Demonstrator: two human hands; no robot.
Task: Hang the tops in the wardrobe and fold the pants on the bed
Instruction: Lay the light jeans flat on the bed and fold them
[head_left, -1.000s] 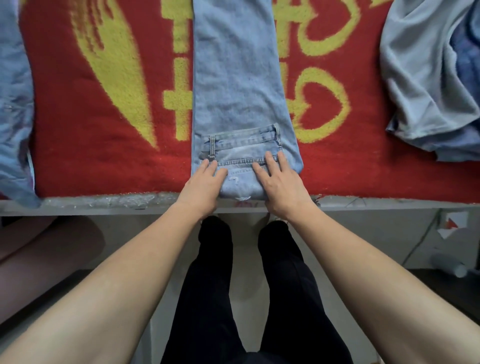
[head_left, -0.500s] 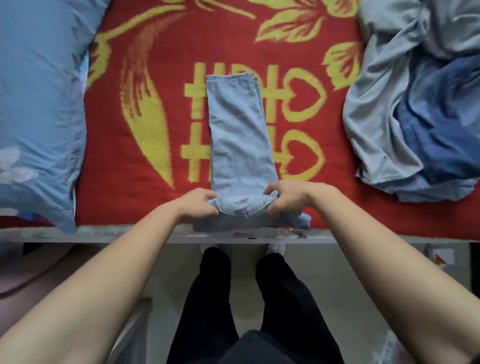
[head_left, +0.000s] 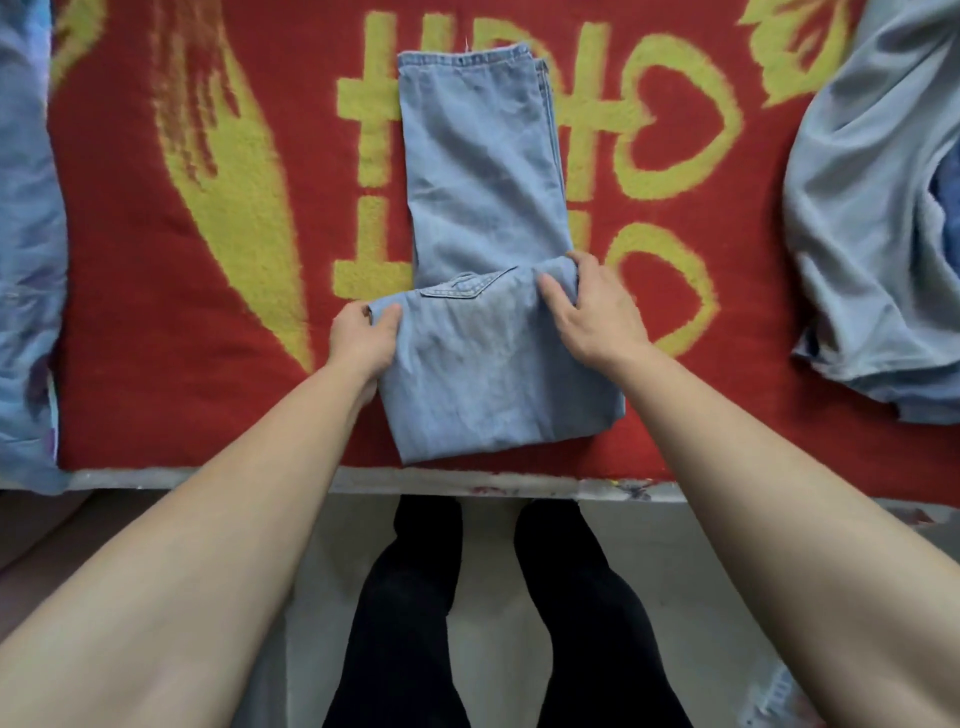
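A pair of light blue jeans (head_left: 483, 171) lies lengthwise on the red and yellow blanket (head_left: 156, 312) of the bed, legs stacked and pointing away from me. The waist end is folded up over the legs, a pocket corner showing at the fold's top. My left hand (head_left: 363, 338) pinches the left corner of that folded part. My right hand (head_left: 592, 306) grips its right corner, fingers wrapped around the denim edge.
A grey and blue heap of clothes (head_left: 878, 218) lies at the right on the blanket. A light blue pillow (head_left: 26, 249) sits at the left edge. The bed's grey front edge (head_left: 467, 480) runs across below the jeans, with my black-trousered legs under it.
Both hands went from pressing flat on the waistband to gripping it, then carried it away from me over the legs, making a fold. The camera view shifted closer.
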